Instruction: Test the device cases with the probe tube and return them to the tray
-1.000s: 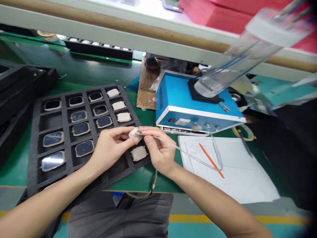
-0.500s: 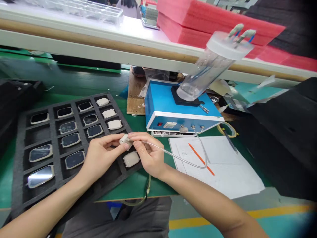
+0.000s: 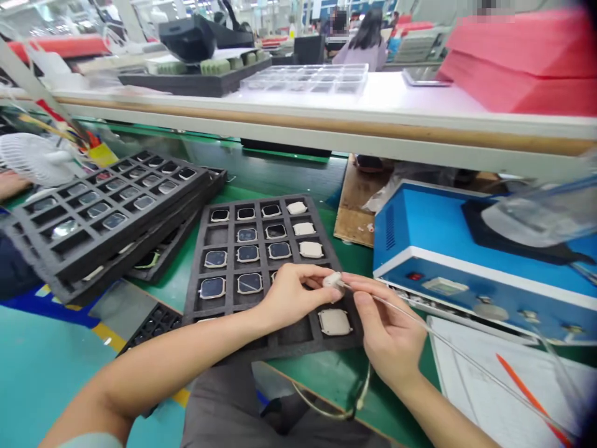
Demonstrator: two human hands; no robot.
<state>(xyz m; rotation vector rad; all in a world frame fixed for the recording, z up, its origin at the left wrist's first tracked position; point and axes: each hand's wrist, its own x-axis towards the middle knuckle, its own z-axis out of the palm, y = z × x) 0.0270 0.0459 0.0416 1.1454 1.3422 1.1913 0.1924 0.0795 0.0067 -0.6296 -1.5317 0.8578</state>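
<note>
Gripping pale piece with fingers of left hand, cable with right hand; can't tell whether touching (half hidden). See tray partly covered, blue box cut off.

The left hand pinches a watch case over a foam tray; the right hand holds a thin tube to it.

Clear cylinder; partly out-of-frame
</note>
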